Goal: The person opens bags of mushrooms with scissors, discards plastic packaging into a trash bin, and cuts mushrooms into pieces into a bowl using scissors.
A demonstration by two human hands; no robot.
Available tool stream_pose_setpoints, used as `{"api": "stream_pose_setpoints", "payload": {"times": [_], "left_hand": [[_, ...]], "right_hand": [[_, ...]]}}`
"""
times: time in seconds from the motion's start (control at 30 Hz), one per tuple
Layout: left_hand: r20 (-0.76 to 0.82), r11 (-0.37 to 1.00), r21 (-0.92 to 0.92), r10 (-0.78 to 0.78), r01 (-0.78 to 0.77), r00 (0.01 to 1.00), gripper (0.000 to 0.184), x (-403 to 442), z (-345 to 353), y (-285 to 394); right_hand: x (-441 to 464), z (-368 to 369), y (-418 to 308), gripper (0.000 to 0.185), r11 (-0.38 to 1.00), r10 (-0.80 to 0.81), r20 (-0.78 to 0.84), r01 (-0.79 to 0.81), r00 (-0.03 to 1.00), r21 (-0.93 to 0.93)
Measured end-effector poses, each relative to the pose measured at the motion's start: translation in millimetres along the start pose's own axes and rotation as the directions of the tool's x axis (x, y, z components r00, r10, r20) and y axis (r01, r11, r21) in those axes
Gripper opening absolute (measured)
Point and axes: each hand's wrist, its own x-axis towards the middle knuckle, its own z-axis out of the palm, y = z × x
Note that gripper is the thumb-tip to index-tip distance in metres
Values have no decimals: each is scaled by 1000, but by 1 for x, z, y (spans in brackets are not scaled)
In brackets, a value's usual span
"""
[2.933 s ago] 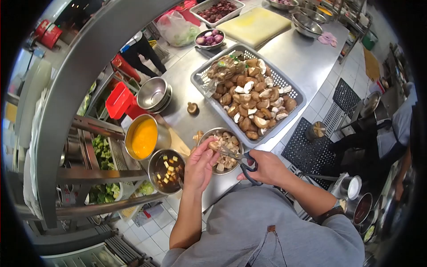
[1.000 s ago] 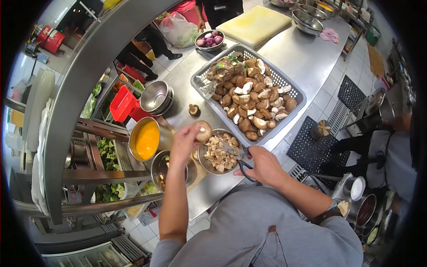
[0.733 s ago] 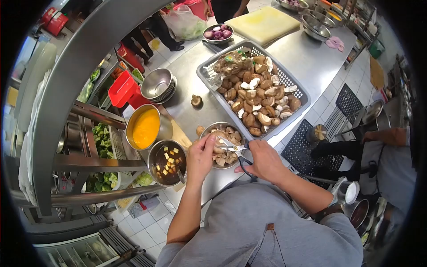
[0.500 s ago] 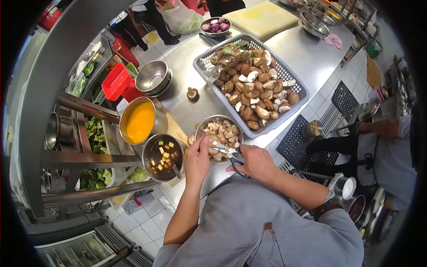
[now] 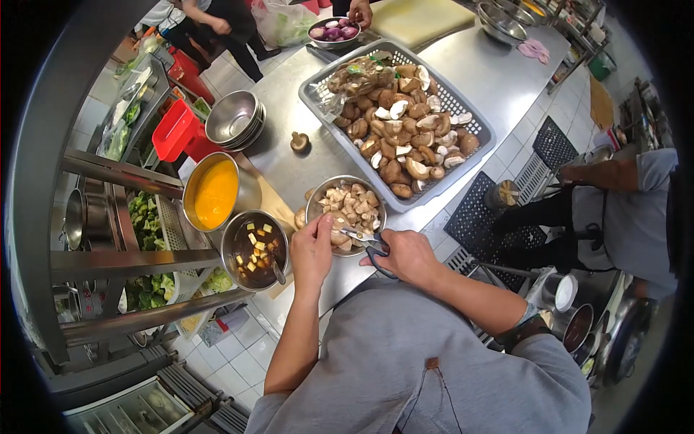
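My left hand (image 5: 312,249) pinches a small mushroom piece (image 5: 338,236) over the near side of a steel bowl (image 5: 365,200) full of cut mushrooms. Black-handled scissors (image 5: 377,251) are in my right hand (image 5: 406,254), their blades pointing at that piece. Behind the bowl, a grey perforated basket (image 5: 486,132) holds many brown mushrooms, some cut, and a plastic bag. One whole mushroom (image 5: 299,142) lies on the steel table (image 5: 278,171), left of the basket. Part of the piece is hidden by my left fingers.
To the left stand a pot of orange liquid (image 5: 215,194), a bowl of dark liquid with yellow cubes (image 5: 254,251) and stacked steel bowls (image 5: 235,121). A co-worker's hand (image 5: 360,12) is beside the onion bowl (image 5: 334,33). Another person (image 5: 629,217) stands at right.
The larger mushroom seen in my left hand earlier is gone from it; a small piece is there now. Both hands are together over the bowl. A co-worker's hand has come to the onion bowl.
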Motion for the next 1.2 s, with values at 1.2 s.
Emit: {"api": "stream_pose_setpoints", "payload": {"times": [1.2], "left_hand": [[53,866,-495,-55,74,997,38,-16,-16,17]], "right_hand": [[4,-18,11,73,816,-191,546,-178,816,550]]}}
